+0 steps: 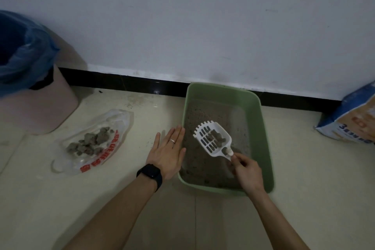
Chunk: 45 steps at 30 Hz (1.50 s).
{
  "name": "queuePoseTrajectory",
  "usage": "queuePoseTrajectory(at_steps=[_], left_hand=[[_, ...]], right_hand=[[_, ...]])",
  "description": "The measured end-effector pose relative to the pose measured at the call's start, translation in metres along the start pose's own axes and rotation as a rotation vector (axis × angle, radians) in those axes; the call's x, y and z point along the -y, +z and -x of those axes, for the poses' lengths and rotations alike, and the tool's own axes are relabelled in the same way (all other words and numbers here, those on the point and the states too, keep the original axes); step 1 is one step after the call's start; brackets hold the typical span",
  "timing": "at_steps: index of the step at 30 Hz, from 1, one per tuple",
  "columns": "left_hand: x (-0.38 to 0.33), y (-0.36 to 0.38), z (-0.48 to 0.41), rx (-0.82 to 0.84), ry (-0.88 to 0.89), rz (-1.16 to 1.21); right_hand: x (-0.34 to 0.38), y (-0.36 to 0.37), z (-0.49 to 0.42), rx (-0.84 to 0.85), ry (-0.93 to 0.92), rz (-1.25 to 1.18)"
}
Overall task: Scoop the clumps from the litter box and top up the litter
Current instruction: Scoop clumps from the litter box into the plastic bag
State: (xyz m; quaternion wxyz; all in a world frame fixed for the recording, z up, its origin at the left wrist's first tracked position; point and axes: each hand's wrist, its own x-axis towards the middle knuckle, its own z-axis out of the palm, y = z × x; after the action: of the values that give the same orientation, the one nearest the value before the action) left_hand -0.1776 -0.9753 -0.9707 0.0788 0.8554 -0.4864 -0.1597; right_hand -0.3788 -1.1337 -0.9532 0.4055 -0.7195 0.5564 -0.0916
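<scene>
Legibly, we saw only "3" on the blue-and-orange sack (pixel 349 126) cut off at right. Mid-frame, our right hand (pixel 247 170) pinched a white slotted scoop (pixel 209 142) of grey clumps (pixel 218 138) over the green plastic litter box (pixel 261 126); our left hand (pixel 167 152), fingers joined, touched its rim.

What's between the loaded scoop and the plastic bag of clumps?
The litter box's left wall, the left hand beside it, then bare floor, per the head view.

Left hand (pixel 166 152): flat, fingers straight and together, forearm extended. Right hand (pixel 246 170): fingers curled, pinching the litter scoop (pixel 221 130) handle.
</scene>
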Motion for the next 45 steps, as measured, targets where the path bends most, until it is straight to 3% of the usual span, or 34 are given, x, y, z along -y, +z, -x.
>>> queuePoseTrajectory(at_steps=[11,19,27,33,36,41,45], left_hand=[[0.04,-0.02,0.003,0.068,0.067,-0.113],[0.151,-0.05,0.036,-0.001,-0.3,-0.07],[0.24,-0.044,0.1,-0.013,-0.482,-0.009],[0.268,-0.034,0.123,0.061,-0.511,0.055],[0.27,-0.026,0.125,0.085,-0.542,0.085],[0.271,-0.026,0.124,0.13,-0.553,0.094],[0.271,-0.03,0.125,0.129,-0.565,0.085]], right_hand=[[0.032,-0.015,0.013,-0.043,-0.035,-0.098],[0.116,0.015,0.031,0.066,-0.168,-0.135],[0.181,0.105,0.051,0.252,-0.251,-0.072],[0.216,0.168,0.059,0.35,-0.319,0.178],[0.228,0.191,0.065,0.336,-0.47,0.484],[0.236,0.214,0.08,0.07,-1.022,1.064],[0.24,0.214,0.083,-0.064,-1.153,1.172]])
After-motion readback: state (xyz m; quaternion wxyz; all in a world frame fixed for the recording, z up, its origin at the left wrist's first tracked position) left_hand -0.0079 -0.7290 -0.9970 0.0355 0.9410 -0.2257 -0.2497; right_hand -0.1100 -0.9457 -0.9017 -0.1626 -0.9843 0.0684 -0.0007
